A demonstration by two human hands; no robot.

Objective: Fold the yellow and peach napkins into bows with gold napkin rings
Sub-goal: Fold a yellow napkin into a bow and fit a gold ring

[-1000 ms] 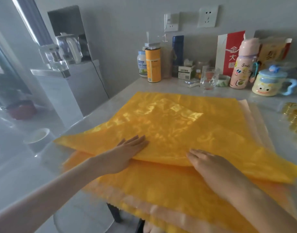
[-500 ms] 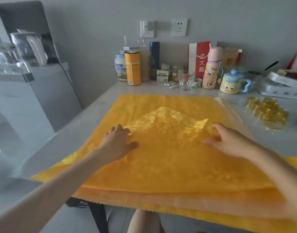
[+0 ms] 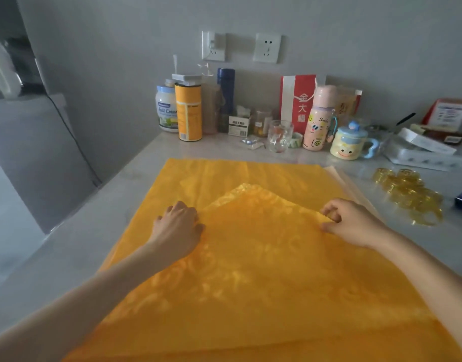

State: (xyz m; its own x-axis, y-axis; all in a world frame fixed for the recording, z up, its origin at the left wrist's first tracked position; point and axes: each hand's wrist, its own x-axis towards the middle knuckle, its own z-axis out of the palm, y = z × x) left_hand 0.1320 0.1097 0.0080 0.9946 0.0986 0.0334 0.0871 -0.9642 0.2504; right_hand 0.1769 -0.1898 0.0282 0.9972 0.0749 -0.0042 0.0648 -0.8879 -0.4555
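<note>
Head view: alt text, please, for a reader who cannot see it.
A person's left hand and right hand hold the folded-over edge of a yellow napkin spread on a grey table. A peach napkin peeks out beneath it, and gold rings lie heaped to the right.

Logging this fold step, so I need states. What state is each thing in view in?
Yellow napkin: near part folded over away from the person, folded edge raised, not flat.
Peach napkin: flat beneath, only its right edge showing.
Rings: heaped loose, unused.
Left hand: grips the folded edge's left end.
Right hand: pinches its right end.
Glass: upright.
Mug: lid on.
</note>
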